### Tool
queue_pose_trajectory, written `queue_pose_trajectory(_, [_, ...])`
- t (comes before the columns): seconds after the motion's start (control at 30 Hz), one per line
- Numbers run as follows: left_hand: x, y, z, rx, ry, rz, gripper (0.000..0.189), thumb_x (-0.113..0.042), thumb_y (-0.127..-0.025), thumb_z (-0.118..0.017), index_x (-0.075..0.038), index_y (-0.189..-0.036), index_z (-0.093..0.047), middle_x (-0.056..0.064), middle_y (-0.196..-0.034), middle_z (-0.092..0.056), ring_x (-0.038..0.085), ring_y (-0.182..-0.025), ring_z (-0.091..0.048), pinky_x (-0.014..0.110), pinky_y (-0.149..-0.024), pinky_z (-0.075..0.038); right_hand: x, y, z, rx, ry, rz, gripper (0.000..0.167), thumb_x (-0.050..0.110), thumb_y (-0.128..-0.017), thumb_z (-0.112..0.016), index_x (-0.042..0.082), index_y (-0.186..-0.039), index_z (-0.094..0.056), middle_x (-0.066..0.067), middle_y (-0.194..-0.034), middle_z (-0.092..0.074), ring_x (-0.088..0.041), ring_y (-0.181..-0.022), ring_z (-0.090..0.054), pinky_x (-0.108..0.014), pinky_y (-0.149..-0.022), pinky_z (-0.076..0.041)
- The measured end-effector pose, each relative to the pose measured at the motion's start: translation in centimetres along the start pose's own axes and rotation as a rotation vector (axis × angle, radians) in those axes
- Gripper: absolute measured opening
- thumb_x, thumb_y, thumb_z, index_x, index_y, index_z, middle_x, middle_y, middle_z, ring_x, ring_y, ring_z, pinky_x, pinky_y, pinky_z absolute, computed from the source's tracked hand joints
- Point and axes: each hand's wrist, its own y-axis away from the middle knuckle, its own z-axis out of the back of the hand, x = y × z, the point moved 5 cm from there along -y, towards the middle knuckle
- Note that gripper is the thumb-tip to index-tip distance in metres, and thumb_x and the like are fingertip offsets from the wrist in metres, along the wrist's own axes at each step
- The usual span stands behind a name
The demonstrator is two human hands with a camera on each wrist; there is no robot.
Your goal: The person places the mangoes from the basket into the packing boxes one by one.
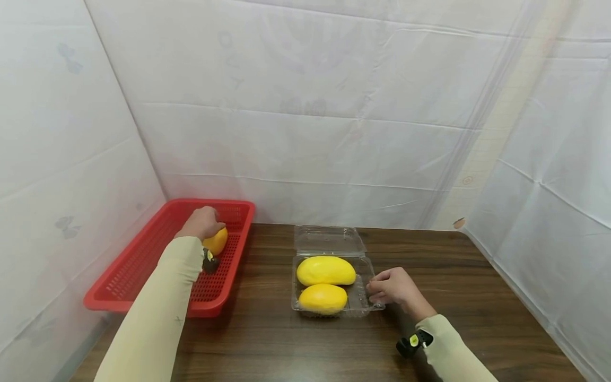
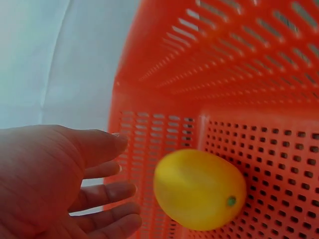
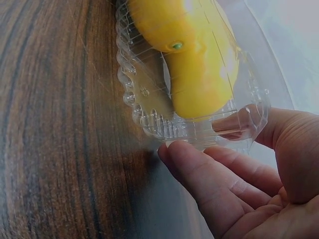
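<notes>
White sheeting (image 1: 296, 106) closes in the far side and both flanks. Below it, a dark wood-grain table (image 1: 267, 265). At table left, a red slatted basket (image 1: 107, 306), its walls and floor pierced with rows of holes. Pale long sleeves on both arms, the left sleeve (image 1: 153, 318) crossing the near rim of the basket, the right sleeve (image 1: 451, 345) entering from the lower right. Mid-table, well apart from the basket: a clear plastic container (image 1: 360, 292), its lid (image 1: 329, 240) folded back on the far side. Two yellow fruits lie in it, the far fruit (image 1: 326, 270) longer and slightly curved, the near fruit (image 1: 323, 298) a plainer oval. Left hand (image 1: 200, 223) is down inside the basket; left wrist view gives fingers extended and thumb apart, moderately wide, nothing held. Right hand (image 1: 393, 286) grips the container at its right side, narrow hold, thumb inside the wall, fingers outside. A third, orange-yellow fruit (image 2: 199, 189) rests in the basket just beyond the left fingertips, a visible gap between; green stem spot at one end. Smallest: a dark wrist device (image 1: 414, 341) on the right arm.
</notes>
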Motion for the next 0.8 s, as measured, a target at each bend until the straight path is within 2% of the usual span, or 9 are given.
queue_pose_trajectory(0.1, [0.7,0.0,-0.3,0.019,0.004,0.019,0.025,-0.023,-0.097,-0.06,0.001,-0.09,-0.061,0.01,-0.077,-0.055,0.024,-0.072,-0.055,0.032,-0.065,-0.047,0.0,0.1,0.0,0.001,-0.004,-0.005,0.022,0.006,-0.09,-0.074,-0.011,-0.103,-0.073,-0.017,-0.089,-0.077,-0.028,-0.075,-0.077,-0.038,-0.065,-0.063])
queue_pose_trajectory(0.23, [1.7,0.1,-0.8,0.032,0.037,0.047,0.026,-0.022,-0.097,-0.061,-0.004,-0.079,-0.055,0.005,-0.069,-0.049,0.02,-0.063,-0.052,0.03,-0.059,-0.044,0.1,0.1,0.1,0.003,-0.005,-0.009,0.022,0.006,-0.089,-0.075,-0.011,-0.103,-0.073,-0.016,-0.088,-0.076,-0.029,-0.076,-0.077,-0.038,-0.065,-0.063])
queue_pose_trajectory(0.43, [3.2,0.1,-1.3,0.056,0.093,0.119,0.026,-0.026,-0.096,-0.06,-0.003,-0.084,-0.056,0.007,-0.073,-0.052,0.022,-0.068,-0.056,0.031,-0.061,-0.046,0.2,-0.1,0.1,0.011,-0.001,-0.007,0.022,0.006,-0.09,-0.074,-0.011,-0.103,-0.073,-0.016,-0.089,-0.076,-0.029,-0.076,-0.077,-0.037,-0.065,-0.063])
queue_pose_trajectory(0.8, [4.0,-0.1,-2.0,0.077,0.105,0.172,0.03,-0.029,-0.095,-0.062,-0.001,-0.085,-0.062,0.009,-0.075,-0.056,0.025,-0.072,-0.058,0.032,-0.063,-0.047,-0.2,-0.1,0.1,0.02,-0.007,-0.019,0.021,0.007,-0.089,-0.075,-0.01,-0.102,-0.074,-0.015,-0.088,-0.076,-0.026,-0.076,-0.077,-0.036,-0.066,-0.063])
